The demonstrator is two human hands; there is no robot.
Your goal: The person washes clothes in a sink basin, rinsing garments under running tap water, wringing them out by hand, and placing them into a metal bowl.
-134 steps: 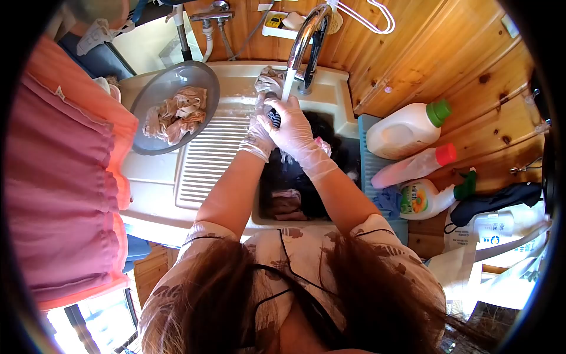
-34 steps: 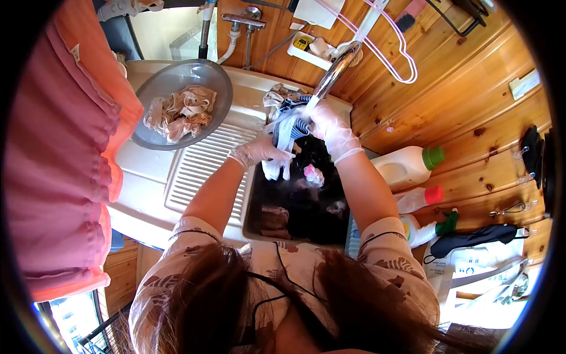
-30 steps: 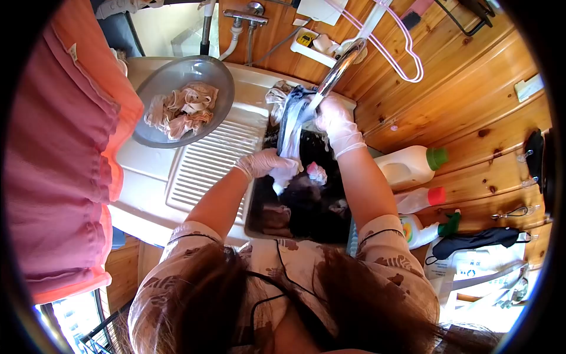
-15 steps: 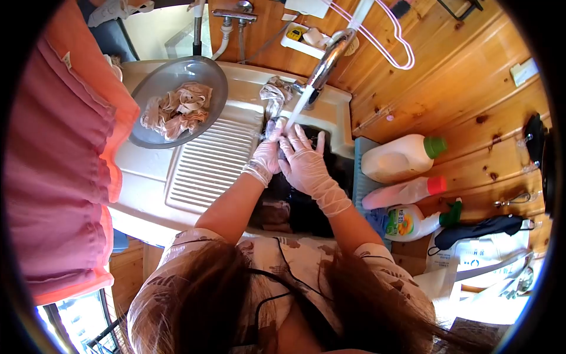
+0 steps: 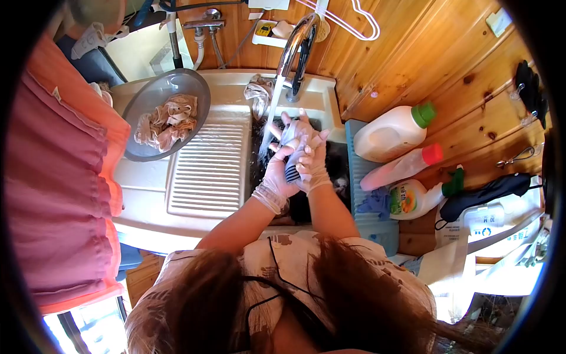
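A small pale lilac sock (image 5: 293, 169) with a dark-striped end is between my hands, above the sink basin (image 5: 333, 127). My left hand (image 5: 279, 176), in a translucent glove, grips its lower left side. Gloved the same way, my right hand (image 5: 316, 158) holds it from the right, some fingertips pointing up towards the tap. Water runs from the chrome tap (image 5: 289, 53) in a stream just left of the fingers. Dark cloth lies in the basin below, partly hidden by my hands. A crumpled light cloth (image 5: 259, 93) hangs over the basin's back left rim.
Left of the basin is a ribbed washboard surface (image 5: 206, 171). A grey bowl (image 5: 201, 97) with damp beige cloths stands behind it. On the right, a blue ledge (image 5: 357, 138) carries a green-capped jug (image 5: 389, 134), a red-capped bottle (image 5: 401, 168) and a spray bottle (image 5: 421, 197).
My hands have pulled back from under the stream and turned, bringing the striped sock into clear view between them. The view has shifted, so the tap and bowl appear further left.
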